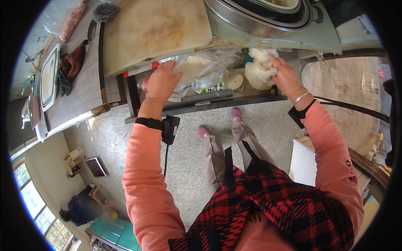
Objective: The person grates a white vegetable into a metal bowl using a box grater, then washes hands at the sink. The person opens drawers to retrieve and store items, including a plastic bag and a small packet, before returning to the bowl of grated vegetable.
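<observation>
An open drawer (226,105) below the tabletop is stuffed with crumpled clear plastic bags (204,67). My left hand (162,82) is at the drawer's left part, thumb apart from the fingers, against the edge of these bags. At the right end, my right hand (285,72) grips a bunched whitish plastic bag (260,70). Between the bags and the drawer front lie a round cream-coloured disc (235,82), a grey tube or roll (204,97) and a printed packet (216,88). A jar-like container (145,82) shows beside my left hand.
Above the drawer are a stained cutting board (157,31) and nested metal basins (263,22). A side counter on the left holds a white tray (50,77), brown gloves (71,62) and a steel-wool scourer (105,13). Another person (81,207) is at lower left. A white cabinet (303,161) stands at right.
</observation>
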The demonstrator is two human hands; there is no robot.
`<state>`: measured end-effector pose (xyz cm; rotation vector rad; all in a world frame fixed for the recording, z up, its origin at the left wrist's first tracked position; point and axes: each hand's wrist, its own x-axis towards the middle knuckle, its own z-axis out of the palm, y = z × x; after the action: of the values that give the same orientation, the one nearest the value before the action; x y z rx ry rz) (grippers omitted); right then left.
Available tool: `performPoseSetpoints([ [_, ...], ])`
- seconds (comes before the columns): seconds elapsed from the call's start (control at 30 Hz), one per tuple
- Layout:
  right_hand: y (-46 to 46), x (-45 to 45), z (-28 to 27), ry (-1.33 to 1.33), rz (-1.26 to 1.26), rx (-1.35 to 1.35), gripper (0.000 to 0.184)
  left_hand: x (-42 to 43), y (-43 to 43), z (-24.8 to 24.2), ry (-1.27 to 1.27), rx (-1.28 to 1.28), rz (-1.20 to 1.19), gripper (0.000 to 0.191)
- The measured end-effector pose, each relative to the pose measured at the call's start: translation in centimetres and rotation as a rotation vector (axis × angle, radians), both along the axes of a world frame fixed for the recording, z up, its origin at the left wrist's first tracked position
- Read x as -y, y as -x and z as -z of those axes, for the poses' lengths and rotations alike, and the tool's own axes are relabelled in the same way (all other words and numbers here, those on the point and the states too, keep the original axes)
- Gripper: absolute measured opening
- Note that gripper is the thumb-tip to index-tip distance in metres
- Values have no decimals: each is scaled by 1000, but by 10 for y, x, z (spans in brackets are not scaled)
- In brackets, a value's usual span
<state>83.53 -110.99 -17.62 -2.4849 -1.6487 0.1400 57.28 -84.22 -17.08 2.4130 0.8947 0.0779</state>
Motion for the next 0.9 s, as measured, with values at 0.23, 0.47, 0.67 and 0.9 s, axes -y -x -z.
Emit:
performPoseSetpoints([
  [0.23, 5, -21, -9, 348, -1, -16, 35, -7, -3, 2, 8, 1, -30, 36],
  [0.47, 36, -14, -19, 205, -381, 196, 9, -8, -9, -3, -38, -109, -51, 37],
  [0.67, 23, -20, -6, 85, -374, 291, 13, 6, -11, -18, -264, -181, 20, 33],
  [0.9, 41, -46, 16, 247, -242, 47, 22, 89, -32, -11, -29, -256, 273, 47],
])
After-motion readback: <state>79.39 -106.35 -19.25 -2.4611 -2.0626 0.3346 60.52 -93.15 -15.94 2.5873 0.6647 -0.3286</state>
